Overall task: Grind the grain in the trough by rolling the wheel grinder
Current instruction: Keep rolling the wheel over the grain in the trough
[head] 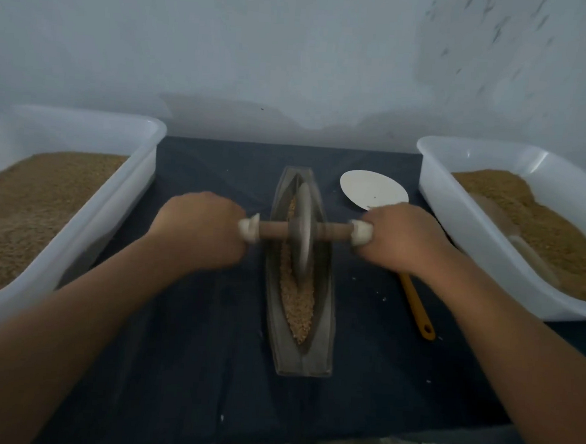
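On the counter (208, 354), trough (323, 326) points away from me; wheel grinder (303, 232) axle crosswise, ends gripped by my left hand (198, 231), right hand (400, 237).

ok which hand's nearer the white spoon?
Right. The right hand sits over the spoon, covering part of its handle; the left hand is beyond the trough, on the other end of the wheel grinder.

trough (324, 326) at the centre of the cloth (207, 371), grain (301, 308) and wheel grinder (303, 229) in it. left tub (129, 184) and right tub (456, 214) flank it, each holding grain. spatula (372, 190) lies between trough and right tub.
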### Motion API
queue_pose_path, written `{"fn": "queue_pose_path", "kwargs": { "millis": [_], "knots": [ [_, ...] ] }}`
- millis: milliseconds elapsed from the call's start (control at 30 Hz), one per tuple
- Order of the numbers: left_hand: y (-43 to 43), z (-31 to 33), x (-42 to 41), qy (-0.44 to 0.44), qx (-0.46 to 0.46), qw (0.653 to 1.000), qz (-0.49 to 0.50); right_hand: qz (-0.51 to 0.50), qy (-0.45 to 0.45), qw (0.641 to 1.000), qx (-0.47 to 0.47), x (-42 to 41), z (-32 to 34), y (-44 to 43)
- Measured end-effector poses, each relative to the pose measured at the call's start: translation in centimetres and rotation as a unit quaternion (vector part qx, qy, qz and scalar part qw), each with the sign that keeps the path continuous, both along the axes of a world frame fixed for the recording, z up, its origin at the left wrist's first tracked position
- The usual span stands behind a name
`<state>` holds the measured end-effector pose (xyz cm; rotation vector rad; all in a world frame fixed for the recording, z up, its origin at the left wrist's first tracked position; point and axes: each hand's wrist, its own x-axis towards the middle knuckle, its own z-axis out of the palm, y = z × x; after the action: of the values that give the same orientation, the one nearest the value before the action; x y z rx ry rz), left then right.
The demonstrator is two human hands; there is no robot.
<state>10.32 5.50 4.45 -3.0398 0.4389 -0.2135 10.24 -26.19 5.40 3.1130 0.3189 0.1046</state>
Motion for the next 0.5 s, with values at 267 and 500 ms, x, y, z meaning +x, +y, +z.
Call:
{"fn": "queue_pose_path", "kwargs": {
  "millis": [267,500],
  "knots": [
    [-0.5,0.8,1.2,0.003,0.003,1.0,0.002,-0.014,-0.036,0.999,0.004,1.2,-0.6,0.3],
    [1.9,-1.8,-4.1,-0.014,-0.024,0.999,-0.019,0.049,-0.002,0.999,-0.015,-3.4,0.7,-0.7]
  ]
}}
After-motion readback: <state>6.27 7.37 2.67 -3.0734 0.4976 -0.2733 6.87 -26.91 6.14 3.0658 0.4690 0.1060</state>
